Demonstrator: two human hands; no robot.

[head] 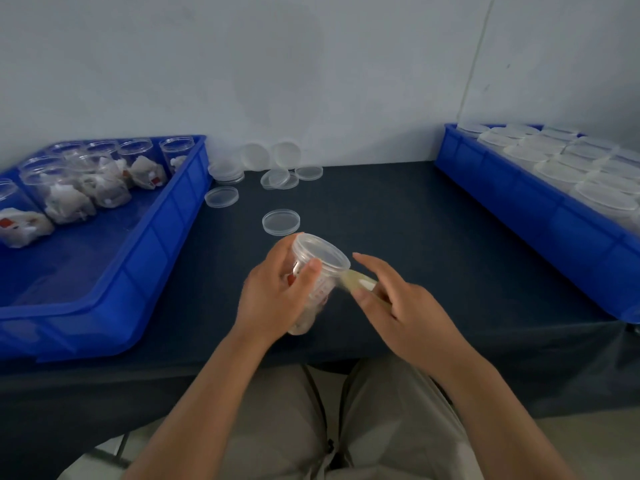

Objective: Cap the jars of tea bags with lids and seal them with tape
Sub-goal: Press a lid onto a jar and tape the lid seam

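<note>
Khaki trousers (277,427) filled the bottom of the head view, with two bare forearms reaching up over the table edge. I saw the left hand (273,299) curled round a clear plastic jar (323,289), thumb across its wall, holding it tilted above the table (433,220) and its dark cloth. A round translucent lid (320,252) sat on the jar's mouth, and something white and red showed through the wall. From the lid's rim a yellowish, glossy strip of tape (356,284) ran to the right hand (398,306), which pinched it under the thumb while the forefinger stretched out straight. Just beyond the jar lay a shallow loose lid (280,221), and more lids (277,178) lay scattered or leaned against the grey wall. On the left, a smooth blue plastic bin (149,258) held open jars of crumpled tea bags (69,195). On the right, a second blue bin (519,206) held close rows of capped jars (550,166) with frosted round tops.
</note>
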